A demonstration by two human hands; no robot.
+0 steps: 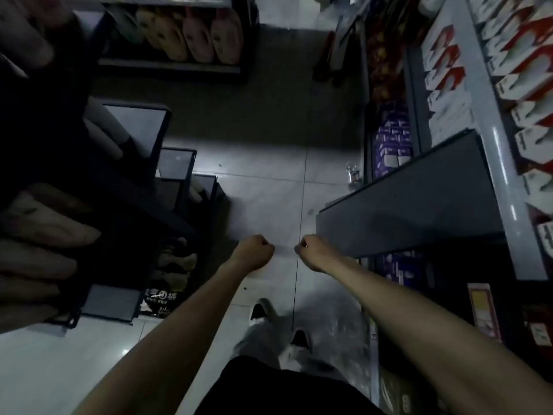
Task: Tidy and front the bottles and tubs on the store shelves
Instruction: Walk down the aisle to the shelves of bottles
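Observation:
I look down a dim store aisle. My left hand [254, 252] and my right hand [311, 250] are stretched out in front of me over the tiled floor, both curled into fists with nothing in them, a short gap between them. Several large jugs [194, 34] in pale yellow and pink stand in a row on a low shelf at the far end of the aisle. A small clear bottle [352, 172] stands on the floor beside the right shelving. No hand touches any product.
Right shelving [419, 205] carries red-and-white boxes [449, 70] and purple packs [392, 145]. Stepped dark racks [167, 175] with rolled and packaged goods line the left. Grey floor tiles [269, 190] run between them; my feet [278, 324] are below.

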